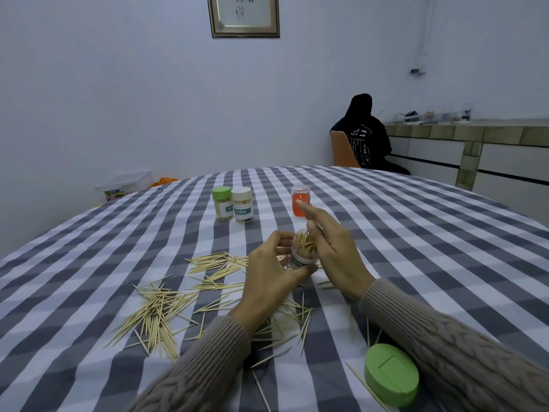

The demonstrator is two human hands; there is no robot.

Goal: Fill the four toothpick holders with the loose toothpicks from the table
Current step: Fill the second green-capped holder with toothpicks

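My left hand grips a clear open toothpick holder above the table; it is tilted and packed with toothpicks. My right hand hovers over its mouth with fingers straight, the thumb touching the toothpick tips. Loose toothpicks lie scattered on the checked cloth to the left and under my wrists. Two capped, filled holders stand farther back: a green-lidded holder and a white-lidded holder. A red holder stands behind my right fingers.
A loose green lid lies at the near right beside my right sleeve. The round table has a grey and white checked cloth. A person in black sits on an orange chair beyond the table, by a counter.
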